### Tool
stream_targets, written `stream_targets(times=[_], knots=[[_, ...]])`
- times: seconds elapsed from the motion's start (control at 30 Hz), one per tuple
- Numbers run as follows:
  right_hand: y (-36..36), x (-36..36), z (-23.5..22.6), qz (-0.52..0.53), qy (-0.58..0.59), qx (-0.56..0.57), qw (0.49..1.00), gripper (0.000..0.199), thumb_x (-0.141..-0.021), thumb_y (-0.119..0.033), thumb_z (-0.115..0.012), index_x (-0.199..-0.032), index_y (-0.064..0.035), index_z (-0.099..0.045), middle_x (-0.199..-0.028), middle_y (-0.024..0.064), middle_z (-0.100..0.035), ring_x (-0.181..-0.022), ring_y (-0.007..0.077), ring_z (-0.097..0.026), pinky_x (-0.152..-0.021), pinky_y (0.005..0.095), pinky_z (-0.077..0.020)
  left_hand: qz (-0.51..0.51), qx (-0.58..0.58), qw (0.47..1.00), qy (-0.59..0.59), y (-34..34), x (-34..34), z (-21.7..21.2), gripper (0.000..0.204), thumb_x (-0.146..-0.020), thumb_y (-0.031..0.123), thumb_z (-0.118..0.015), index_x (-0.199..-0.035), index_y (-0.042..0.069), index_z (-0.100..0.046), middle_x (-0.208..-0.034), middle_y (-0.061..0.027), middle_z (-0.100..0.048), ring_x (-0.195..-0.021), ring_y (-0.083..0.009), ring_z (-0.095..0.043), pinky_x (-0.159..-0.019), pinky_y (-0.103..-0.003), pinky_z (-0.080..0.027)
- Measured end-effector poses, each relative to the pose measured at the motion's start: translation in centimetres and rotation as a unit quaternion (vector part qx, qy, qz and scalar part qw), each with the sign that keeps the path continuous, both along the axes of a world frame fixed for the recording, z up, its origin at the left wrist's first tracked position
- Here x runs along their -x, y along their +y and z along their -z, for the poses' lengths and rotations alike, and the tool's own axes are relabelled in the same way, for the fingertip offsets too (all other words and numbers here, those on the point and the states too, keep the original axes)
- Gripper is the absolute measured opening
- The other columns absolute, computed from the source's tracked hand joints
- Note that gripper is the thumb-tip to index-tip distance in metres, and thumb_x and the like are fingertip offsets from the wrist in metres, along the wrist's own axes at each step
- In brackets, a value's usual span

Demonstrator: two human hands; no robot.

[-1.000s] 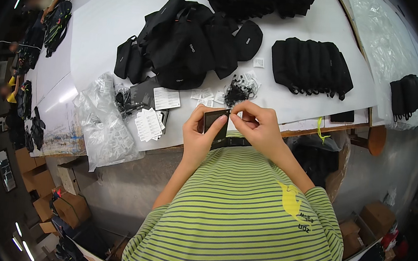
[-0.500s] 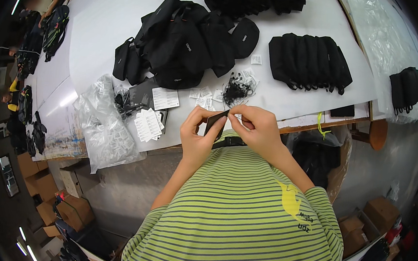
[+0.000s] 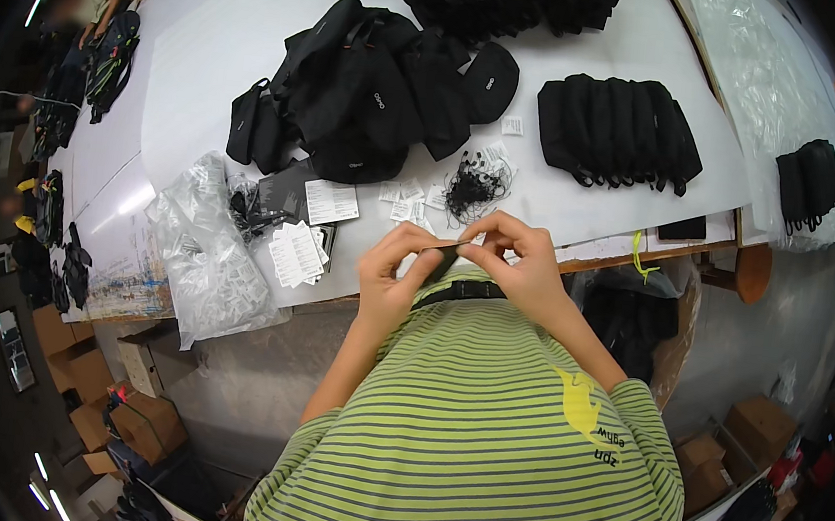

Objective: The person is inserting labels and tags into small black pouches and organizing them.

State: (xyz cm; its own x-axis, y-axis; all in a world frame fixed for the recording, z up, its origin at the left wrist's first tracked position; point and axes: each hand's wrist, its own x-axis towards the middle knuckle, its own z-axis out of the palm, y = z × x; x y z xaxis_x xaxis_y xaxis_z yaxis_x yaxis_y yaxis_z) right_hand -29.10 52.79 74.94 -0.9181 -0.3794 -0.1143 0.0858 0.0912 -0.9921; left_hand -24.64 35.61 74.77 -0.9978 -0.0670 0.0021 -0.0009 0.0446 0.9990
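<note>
Both hands have drawn closer to my chest at frame centre; left hand (image 3: 391, 278) and right hand (image 3: 518, 265) pinch a thin dark strap (image 3: 442, 250). I judge I'm threading it; next needs steady fingertips.

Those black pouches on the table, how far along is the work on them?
A neat row of black pouches looks finished. In hand: the left hand and right hand pinch a small dark piece between them. A loose heap of bags, a stack of paper tags and black strings look left.
</note>
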Motion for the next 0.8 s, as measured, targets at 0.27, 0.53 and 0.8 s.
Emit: stream_targets(times=[0.27,0.53,0.8], knots=[[0.6,0.8,0.0,-0.086,-0.016,-0.056,0.995,0.013,-0.075,-0.010,-0.073,-0.083,-0.0028,-0.066,-0.056,-0.0009,-0.056,-0.050,0.0031,-0.046,-0.049,0.0187,-0.0345,0.159,-0.161,0.955,-0.192,-1.4,0.7,1.9,0.012,-0.092,0.012,-0.054,-0.095,0.001,-0.055,-0.087,-0.0004,-0.057,-0.079,-0.0052,-0.051,-0.072,-0.021,-0.041],[0.8,2.4,0.0,-0.127,-0.089,-0.010,0.988,0.015,-0.075,-0.013,-0.073,-0.080,-0.0043,-0.061,-0.050,-0.0030,-0.052,-0.047,0.0020,-0.044,-0.047,0.0194,-0.0304,0.162,-0.166,0.955,-0.187,-1.4,2.0,1.9,0.011,-0.090,0.011,-0.058,-0.094,0.001,-0.058,-0.086,0.0001,-0.058,-0.081,-0.0054,-0.053,-0.073,-0.021,-0.041],[0.3,3.7,0.7,-0.146,-0.065,0.019,0.987,0.018,-0.076,-0.013,-0.072,-0.083,-0.0046,-0.058,-0.051,-0.0029,-0.052,-0.045,0.0012,-0.043,-0.046,0.0189,-0.0297,0.131,-0.181,0.956,-0.188,-1.6,2.9,2.6,0.008,-0.086,0.008,-0.060,-0.087,0.000,-0.059,-0.085,-0.0008,-0.057,-0.077,-0.0068,-0.053,-0.070,-0.020,-0.040]])
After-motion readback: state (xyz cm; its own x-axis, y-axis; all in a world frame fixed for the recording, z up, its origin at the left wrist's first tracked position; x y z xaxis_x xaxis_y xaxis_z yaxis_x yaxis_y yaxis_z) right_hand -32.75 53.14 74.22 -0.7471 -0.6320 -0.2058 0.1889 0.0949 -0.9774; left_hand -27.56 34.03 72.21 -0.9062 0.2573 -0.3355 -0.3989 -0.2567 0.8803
